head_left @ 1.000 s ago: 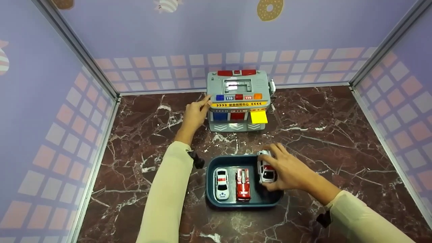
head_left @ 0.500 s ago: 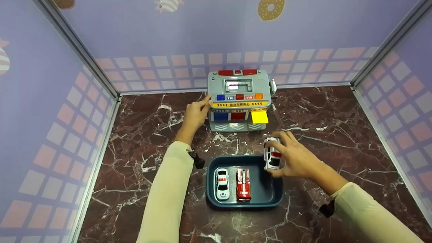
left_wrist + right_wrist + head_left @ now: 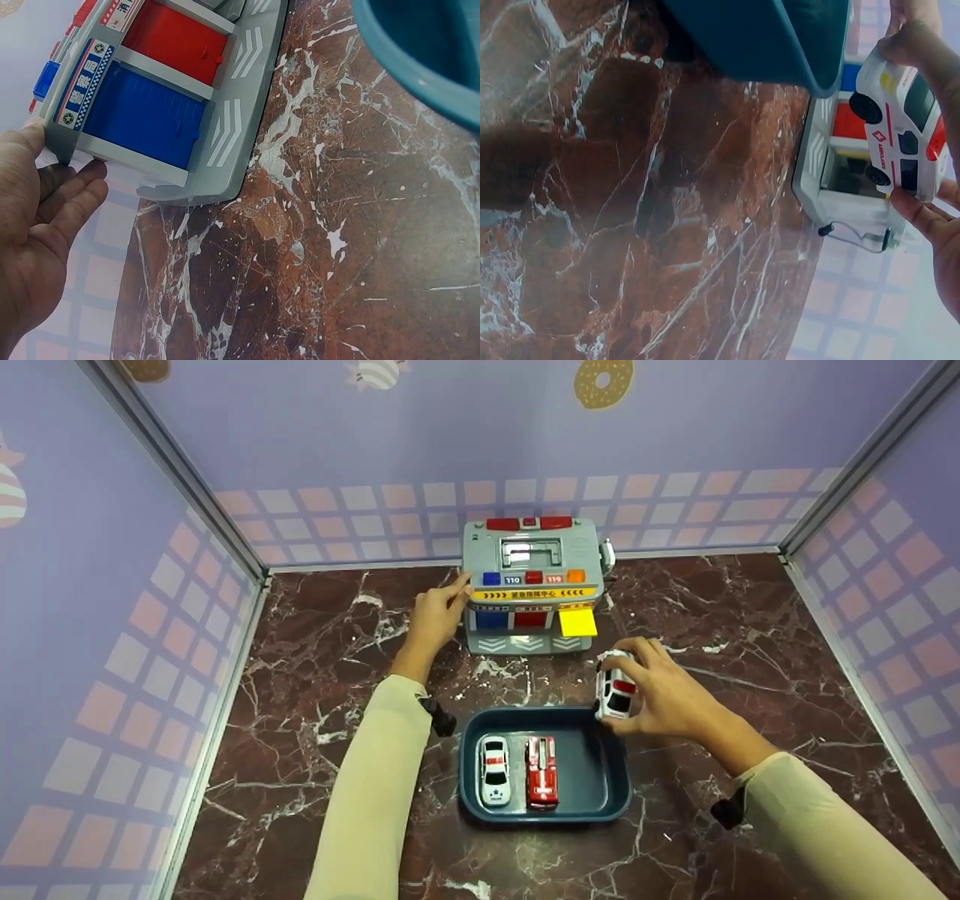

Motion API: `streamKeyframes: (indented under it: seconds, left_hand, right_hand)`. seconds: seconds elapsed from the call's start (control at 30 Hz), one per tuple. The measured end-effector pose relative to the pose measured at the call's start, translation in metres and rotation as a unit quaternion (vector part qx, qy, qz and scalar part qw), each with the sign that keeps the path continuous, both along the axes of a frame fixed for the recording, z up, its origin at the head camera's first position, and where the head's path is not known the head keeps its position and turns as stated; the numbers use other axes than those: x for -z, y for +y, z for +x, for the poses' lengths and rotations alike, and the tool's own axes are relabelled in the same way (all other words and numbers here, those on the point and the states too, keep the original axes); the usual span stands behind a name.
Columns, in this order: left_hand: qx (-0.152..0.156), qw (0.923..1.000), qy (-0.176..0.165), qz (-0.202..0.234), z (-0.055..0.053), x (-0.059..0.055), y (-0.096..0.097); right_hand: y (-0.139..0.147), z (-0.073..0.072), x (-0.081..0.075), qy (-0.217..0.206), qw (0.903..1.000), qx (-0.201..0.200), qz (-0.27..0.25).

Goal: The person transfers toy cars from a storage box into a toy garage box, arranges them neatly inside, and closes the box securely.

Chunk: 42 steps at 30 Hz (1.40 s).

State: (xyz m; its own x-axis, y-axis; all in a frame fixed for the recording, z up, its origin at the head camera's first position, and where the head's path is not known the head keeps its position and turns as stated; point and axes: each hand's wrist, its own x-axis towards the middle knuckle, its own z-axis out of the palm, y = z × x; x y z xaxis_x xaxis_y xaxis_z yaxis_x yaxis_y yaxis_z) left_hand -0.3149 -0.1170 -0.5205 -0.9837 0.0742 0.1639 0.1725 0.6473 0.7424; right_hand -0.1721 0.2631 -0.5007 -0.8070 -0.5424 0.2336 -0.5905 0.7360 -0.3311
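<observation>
Above the right rear edge of the tray, my right hand point(image 3: 671, 690) grips a white toy ambulance point(image 3: 618, 690), pinching it between thumb and fingers at its two ends. Red markings show on the ambulance's side point(image 3: 896, 142) in the right wrist view. A grey toy emergency station point(image 3: 532, 551) stands near the back wall, with blue and red doors and a yellow flap point(image 3: 577, 623) raised at its right bay. My left hand point(image 3: 436, 619) touches the station's left front corner with fingertips fairly straight, the fingers resting along its side wall in the left wrist view.
A dark blue tray point(image 3: 619, 802) sits in front of the station. In it lie a white toy police car point(image 3: 494, 772) and a red toy fire truck point(image 3: 541, 772), side by side. Purple patterned walls point(image 3: 337, 435) enclose the marbled tabletop point(image 3: 315, 780) at back and sides.
My right hand has lifted the ambulance from the tray's right side and carried it up, away from me and slightly right. The left hand stays at the station's corner.
</observation>
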Motion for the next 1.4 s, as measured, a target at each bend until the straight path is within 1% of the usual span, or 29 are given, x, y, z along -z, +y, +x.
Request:
streamKeyframes:
  seconds: [0.2,0.47,0.63,0.83,0.97,1.13,1.23,1.4]
  left_hand:
    - [0.000,1.0000,0.002,-0.001,-0.001,0.001,0.000]
    - [-0.004,0.9999,-0.008,-0.011,0.001,0.000,-0.001]
    - [-0.010,0.9998,-0.011,-0.013,0.001,0.000,-0.001]
    - [-0.007,0.9999,-0.010,-0.009,0.002,-0.001,-0.001]
    - [-0.010,0.9998,-0.011,-0.012,0.002,-0.001,-0.001]
    - [-0.013,0.9997,-0.016,-0.010,0.002,-0.001,0.000]
    - [-0.012,0.9997,-0.016,-0.014,0.001,-0.002,0.001]
    - [-0.012,0.9998,-0.005,-0.018,0.002,-0.001,0.001]
  right_hand:
    - [0.006,-0.011,0.007,0.000,0.9997,0.011,-0.020]
    - [0.009,-0.024,0.016,-0.017,0.9987,0.034,-0.035]
    - [0.011,-0.032,0.028,-0.026,0.9978,0.045,-0.042]
    - [0.013,-0.042,0.043,-0.032,0.9978,0.052,-0.026]
    - [0.008,-0.048,0.051,-0.032,0.9982,0.051,-0.008]
    - [-0.002,-0.054,0.060,-0.025,0.9989,0.038,0.005]
    - [-0.008,-0.058,0.065,-0.011,0.9995,0.030,0.007]
    - [-0.015,-0.061,0.071,0.010,0.9998,0.017,-0.004]
